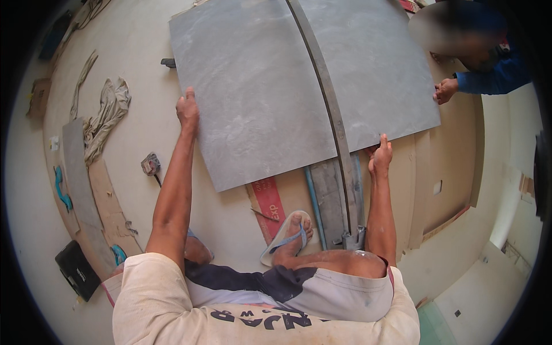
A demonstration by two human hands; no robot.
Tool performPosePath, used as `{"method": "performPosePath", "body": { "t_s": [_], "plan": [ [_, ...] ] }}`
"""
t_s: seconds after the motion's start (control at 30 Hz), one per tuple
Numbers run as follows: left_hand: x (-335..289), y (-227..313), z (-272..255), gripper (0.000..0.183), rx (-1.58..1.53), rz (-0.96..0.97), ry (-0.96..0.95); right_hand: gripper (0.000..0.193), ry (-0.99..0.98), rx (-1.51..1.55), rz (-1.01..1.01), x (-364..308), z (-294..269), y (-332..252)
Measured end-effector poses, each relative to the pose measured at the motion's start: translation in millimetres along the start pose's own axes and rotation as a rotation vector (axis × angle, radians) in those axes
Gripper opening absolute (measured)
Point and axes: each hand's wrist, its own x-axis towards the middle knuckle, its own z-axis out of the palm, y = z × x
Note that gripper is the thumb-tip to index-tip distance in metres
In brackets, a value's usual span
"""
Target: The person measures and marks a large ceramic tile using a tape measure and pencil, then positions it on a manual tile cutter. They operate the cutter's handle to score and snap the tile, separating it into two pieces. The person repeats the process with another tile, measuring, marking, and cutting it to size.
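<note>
A large grey square tile (259, 92) lies across a manual tile cutter on the floor, under the cutter's long metal rail (333, 109). My left hand (188, 110) grips the tile's left edge. My right hand (380, 158) holds the tile's near edge just right of the rail, fingers curled on it. The cutter's base and end bracket (352, 237) show below the tile, close to my foot in a blue flip-flop (290, 236). A co-worker's hand (445, 90) in a blue sleeve touches the tile's right edge.
A narrow grey tile strip (77, 172) and cardboard pieces (112, 207) lie on the floor at left, with crumpled cloth (106, 112), a small tool (151, 165) and a black case (77, 269). A red carton (267, 204) lies under the cutter. A wall rises at right.
</note>
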Motion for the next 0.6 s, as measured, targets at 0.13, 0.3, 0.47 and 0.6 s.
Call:
{"method": "performPosePath", "body": {
  "t_s": [0.13, 0.3, 0.47, 0.6],
  "plan": [
    [-8.5, 8.0, 1.0, 0.065, -0.036, -0.015, -0.034, 0.032, 0.008, 0.029, -0.020, 3.2, -5.3, 5.0],
    [-13.3, 15.6, -1.4, 0.066, 0.050, -0.051, -0.017, 0.032, -0.006, 0.040, -0.036, -2.0, -0.3, 3.6],
    [-14.8, 14.5, -2.5, 0.072, 0.108, 0.001, 0.060, 0.033, 0.002, 0.024, -0.042, -0.8, 6.0, 1.3],
    [-23.1, 28.0, -0.4, 0.074, 0.071, -0.011, -0.007, 0.033, 0.034, 0.035, -0.054, -3.2, 0.5, 1.3]
  ]
}}
